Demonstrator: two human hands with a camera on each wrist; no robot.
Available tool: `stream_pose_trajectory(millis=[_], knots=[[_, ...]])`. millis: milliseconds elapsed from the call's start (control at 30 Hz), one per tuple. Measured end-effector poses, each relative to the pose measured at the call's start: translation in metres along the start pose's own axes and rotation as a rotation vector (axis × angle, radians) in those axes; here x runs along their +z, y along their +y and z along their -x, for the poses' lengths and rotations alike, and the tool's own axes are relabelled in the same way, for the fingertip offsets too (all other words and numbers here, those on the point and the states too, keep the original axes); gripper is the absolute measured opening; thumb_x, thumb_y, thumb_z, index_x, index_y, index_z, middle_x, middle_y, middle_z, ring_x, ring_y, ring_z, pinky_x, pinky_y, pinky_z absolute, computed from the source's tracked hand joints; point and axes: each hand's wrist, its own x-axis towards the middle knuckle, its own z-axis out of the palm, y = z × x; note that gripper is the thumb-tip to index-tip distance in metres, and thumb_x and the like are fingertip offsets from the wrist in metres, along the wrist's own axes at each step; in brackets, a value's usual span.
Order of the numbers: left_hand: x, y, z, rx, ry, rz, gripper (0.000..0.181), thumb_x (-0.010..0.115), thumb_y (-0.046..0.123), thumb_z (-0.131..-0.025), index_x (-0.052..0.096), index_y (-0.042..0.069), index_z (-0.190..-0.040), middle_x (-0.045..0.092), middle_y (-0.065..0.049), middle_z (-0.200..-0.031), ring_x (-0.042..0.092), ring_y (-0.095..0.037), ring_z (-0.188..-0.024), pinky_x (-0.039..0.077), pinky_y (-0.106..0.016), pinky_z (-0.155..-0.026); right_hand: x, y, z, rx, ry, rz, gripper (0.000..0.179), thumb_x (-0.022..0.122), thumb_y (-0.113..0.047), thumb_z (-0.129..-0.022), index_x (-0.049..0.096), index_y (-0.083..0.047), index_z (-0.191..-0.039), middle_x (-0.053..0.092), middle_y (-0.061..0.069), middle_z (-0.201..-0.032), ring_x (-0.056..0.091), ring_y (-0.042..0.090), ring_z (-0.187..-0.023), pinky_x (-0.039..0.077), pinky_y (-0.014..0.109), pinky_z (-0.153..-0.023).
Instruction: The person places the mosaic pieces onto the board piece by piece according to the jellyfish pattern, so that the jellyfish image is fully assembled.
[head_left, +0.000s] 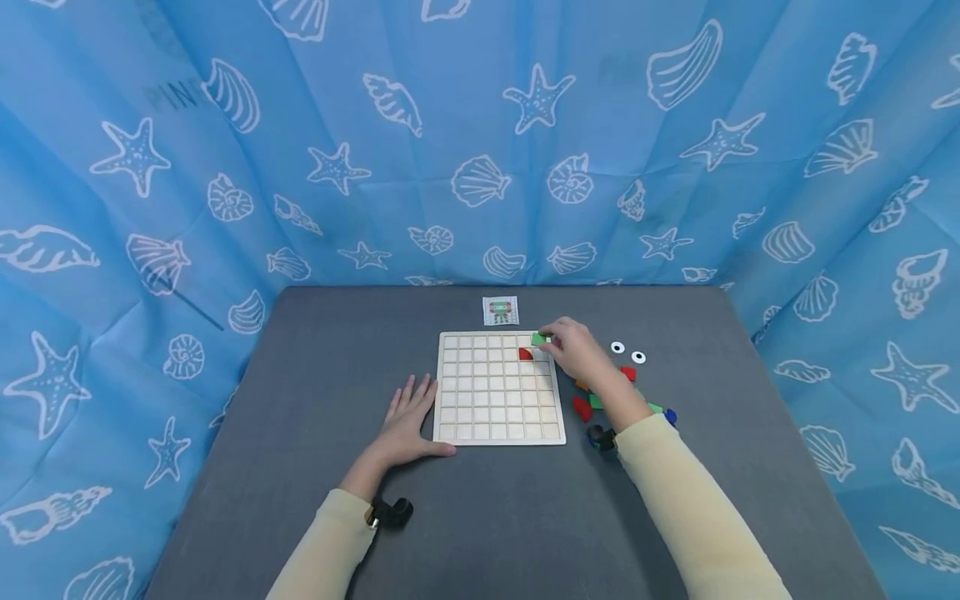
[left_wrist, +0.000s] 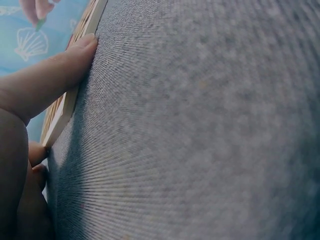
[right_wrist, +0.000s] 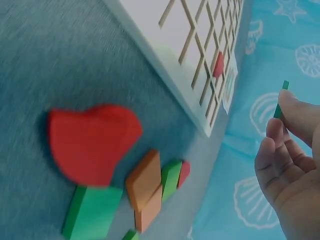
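Observation:
My right hand (head_left: 576, 350) pinches a green square tile (head_left: 538, 339) between thumb and fingers, over the far right corner of a pale wooden grid board (head_left: 498, 432). In the right wrist view the green tile (right_wrist: 281, 100) shows edge-on, raised above the board. One red quarter-round tile (head_left: 526, 354) lies in a cell near that corner. My left hand (head_left: 405, 429) rests at the board's near left corner with fingers spread; its thumb touches the near edge, as the left wrist view also shows the thumb (left_wrist: 75, 57) against the board's side.
Right of the board lie loose pieces: a red piece (head_left: 582, 408), a red tile (head_left: 628, 373), green, orange and blue ones partly under the right forearm. Two white rings with dark centres (head_left: 617, 347) sit farther back. A small printed pattern card (head_left: 500, 311) lies behind the board.

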Motion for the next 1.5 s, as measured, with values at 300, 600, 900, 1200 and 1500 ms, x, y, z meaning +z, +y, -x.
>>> stream_pose_trajectory(millis=[300, 600, 900, 1200, 1500], knots=[[0.001, -0.001, -0.003, 0.001, -0.02, -0.015, 0.133, 0.078, 0.075, -0.069, 0.006, 0.015, -0.164, 0.0, -0.006, -0.171, -0.013, -0.031, -0.157, -0.005, -0.056, -0.125, 0.02, -0.01, -0.015, -0.039, -0.073, 0.038, 0.031, 0.066, -0.019, -0.099, 0.07, -0.004, -0.126, 0.063, 0.015, -0.122, 0.063, 0.025, -0.095, 0.055, 0.042, -0.08], [-0.002, -0.001, 0.001, -0.001, -0.012, -0.027, 0.131, 0.077, 0.073, -0.071, 0.006, 0.015, -0.164, -0.001, -0.005, -0.171, -0.012, -0.032, -0.157, -0.005, -0.057, -0.124, 0.04, -0.016, -0.028, -0.038, -0.111, 0.103, 0.031, 0.072, -0.023, -0.095, 0.073, -0.009, -0.123, 0.065, 0.011, -0.12, 0.066, 0.028, -0.108, 0.055, 0.046, -0.091], [-0.001, 0.001, 0.001, -0.004, -0.014, -0.031, 0.131, 0.077, 0.074, -0.07, 0.008, 0.014, -0.164, 0.001, -0.007, -0.171, -0.011, -0.032, -0.157, -0.004, -0.057, -0.124, 0.045, -0.015, -0.031, 0.005, -0.157, 0.121, 0.031, 0.074, -0.022, -0.094, 0.073, -0.011, -0.123, 0.065, 0.009, -0.122, 0.063, 0.029, -0.114, 0.053, 0.047, -0.096], [-0.002, 0.001, 0.0, -0.013, -0.017, -0.03, 0.131, 0.078, 0.073, -0.07, 0.007, 0.014, -0.164, 0.0, -0.006, -0.171, -0.012, -0.032, -0.157, -0.004, -0.057, -0.124, 0.049, -0.013, -0.036, 0.005, -0.144, 0.113, 0.032, 0.076, -0.023, -0.093, 0.074, -0.014, -0.123, 0.065, 0.008, -0.124, 0.06, 0.029, -0.119, 0.053, 0.045, -0.097], [-0.001, 0.0, -0.001, -0.01, -0.027, -0.031, 0.132, 0.077, 0.074, -0.07, 0.006, 0.015, -0.164, -0.001, -0.006, -0.171, -0.013, -0.031, -0.157, -0.004, -0.057, -0.124, 0.03, -0.013, -0.019, 0.024, -0.027, 0.027, 0.028, 0.072, -0.023, -0.096, 0.074, -0.013, -0.122, 0.066, 0.008, -0.123, 0.065, 0.026, -0.103, 0.056, 0.045, -0.081]])
